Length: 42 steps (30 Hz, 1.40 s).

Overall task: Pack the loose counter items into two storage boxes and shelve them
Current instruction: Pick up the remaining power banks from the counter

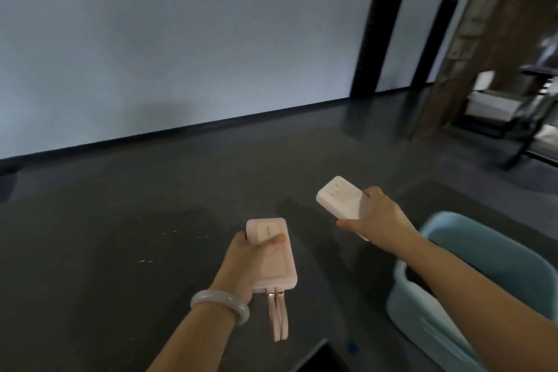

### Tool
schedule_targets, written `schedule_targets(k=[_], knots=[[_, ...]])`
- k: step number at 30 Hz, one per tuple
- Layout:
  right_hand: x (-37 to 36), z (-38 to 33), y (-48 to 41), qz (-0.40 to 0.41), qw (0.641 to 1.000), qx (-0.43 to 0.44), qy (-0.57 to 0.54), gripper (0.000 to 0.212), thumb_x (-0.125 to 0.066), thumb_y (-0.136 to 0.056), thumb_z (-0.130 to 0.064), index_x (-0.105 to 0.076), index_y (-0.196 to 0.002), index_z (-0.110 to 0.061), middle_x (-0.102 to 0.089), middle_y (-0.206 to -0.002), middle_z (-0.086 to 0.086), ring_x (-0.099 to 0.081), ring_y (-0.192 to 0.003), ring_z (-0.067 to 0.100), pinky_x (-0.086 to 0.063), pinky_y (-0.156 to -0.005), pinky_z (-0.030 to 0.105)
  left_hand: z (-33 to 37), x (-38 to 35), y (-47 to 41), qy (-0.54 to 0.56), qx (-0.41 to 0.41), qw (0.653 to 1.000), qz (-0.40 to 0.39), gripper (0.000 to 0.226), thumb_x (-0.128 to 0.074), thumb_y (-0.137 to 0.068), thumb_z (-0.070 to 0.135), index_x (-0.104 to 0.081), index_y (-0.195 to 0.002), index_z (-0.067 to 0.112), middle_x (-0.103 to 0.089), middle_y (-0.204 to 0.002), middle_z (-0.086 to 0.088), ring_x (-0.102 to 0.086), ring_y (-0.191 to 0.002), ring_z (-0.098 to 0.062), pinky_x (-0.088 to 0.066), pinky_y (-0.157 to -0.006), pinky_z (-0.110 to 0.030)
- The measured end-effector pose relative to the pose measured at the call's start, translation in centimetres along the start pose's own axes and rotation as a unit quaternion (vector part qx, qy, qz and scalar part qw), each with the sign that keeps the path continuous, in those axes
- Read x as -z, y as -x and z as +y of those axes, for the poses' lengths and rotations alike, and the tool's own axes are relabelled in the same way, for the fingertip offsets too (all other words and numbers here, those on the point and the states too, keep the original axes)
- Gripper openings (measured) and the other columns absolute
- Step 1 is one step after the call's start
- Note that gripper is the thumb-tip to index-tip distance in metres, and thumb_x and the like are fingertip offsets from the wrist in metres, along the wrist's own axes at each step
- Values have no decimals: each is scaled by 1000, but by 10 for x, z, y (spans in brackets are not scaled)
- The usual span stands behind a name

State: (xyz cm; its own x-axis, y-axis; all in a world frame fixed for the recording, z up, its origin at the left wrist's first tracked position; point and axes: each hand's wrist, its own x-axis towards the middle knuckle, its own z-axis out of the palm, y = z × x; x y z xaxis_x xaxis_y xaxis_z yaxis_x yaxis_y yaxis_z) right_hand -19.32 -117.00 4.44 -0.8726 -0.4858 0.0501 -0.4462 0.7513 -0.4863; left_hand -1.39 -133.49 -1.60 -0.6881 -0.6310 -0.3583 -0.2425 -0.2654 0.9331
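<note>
Lower middle of the frame: gripping a pink power bank (273,254) in the left hand (250,263), thumb laid across its upper face and fingers wrapped round its left edge. Held lengthways, far end pointing up the frame, with a pink looped cable (277,317) hanging from the near end. Wearing a pale bangle (220,305) on that wrist.

Right of centre: clasping a white power bank (341,199) in the right hand (380,220), between the thumb on its near edge and fingers on its far edge, free end tilted toward the upper left. Held in the air, apart from the pink one and just left of a light blue storage box (489,254) at the lower right, with the right forearm passing in front of the box's near rim.

Behind both hands, a dark grey floor (151,190) running up to a pale wall (181,39) across the upper left. Two tall dark openings (377,39) in that wall at the upper right, beside a brown pillar (489,39). At the far right edge, a dark metal rack (531,118) carrying pale shapes, possibly boxes, too blurred to be sure. At the bottom centre, the corner of a dark flat object (320,356)
</note>
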Motion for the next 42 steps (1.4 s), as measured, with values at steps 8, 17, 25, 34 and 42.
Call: schedule_targets(k=[8, 17, 25, 34, 42], knots=[[94, 156, 14, 52, 993, -110, 10, 81, -80, -70, -48, -40, -129, -9, -53, -124, 8, -50, -115, 27, -40, -80, 31, 12, -148, 6, -12, -1, 993, -121, 45, -82, -76, 30, -63, -110, 8, -72, -101, -14, -71, -91, -31, -60, -74, -45], [123, 243, 12, 62, 977, -203, -6, 84, -82, -67, -44, -40, -132, -12, -52, -116, 5, -50, -104, 23, -43, -79, 32, 16, -236, -18, -60, 29, 975, -210, 50, -84, -70, 30, -64, -113, 11, -74, -99, -12, -72, -89, -28, -60, -72, -43], [87, 244, 10, -10, 981, -194, 27, 92, -81, -69, -47, -35, -141, -14, -49, -136, 7, -49, -122, 24, -41, -94, 31, 13, -258, -44, -110, 59, 957, -262, 49, -84, -71, 34, -65, -112, 15, -74, -99, -10, -71, -91, -28, -59, -75, -43], [37, 246, 29, -59, 984, -161, 49, 92, -81, -61, -55, -39, -136, -21, -45, -129, -3, -37, -123, 17, -37, -102, 31, 10, -255, -63, -130, 76, 946, -288, 56, -86, -65, 38, -64, -111, 15, -74, -97, -12, -71, -87, -30, -59, -67, -42], [43, 255, 32, -104, 980, -168, -13, 89, -77, -71, -53, -34, -144, -25, -35, -139, -7, -28, -132, 14, -29, -111, 34, 10, -258, -61, -124, 86, 945, -289, 72, -85, -48, 46, -64, -110, 16, -74, -95, -12, -71, -86, -30, -57, -65, -40]])
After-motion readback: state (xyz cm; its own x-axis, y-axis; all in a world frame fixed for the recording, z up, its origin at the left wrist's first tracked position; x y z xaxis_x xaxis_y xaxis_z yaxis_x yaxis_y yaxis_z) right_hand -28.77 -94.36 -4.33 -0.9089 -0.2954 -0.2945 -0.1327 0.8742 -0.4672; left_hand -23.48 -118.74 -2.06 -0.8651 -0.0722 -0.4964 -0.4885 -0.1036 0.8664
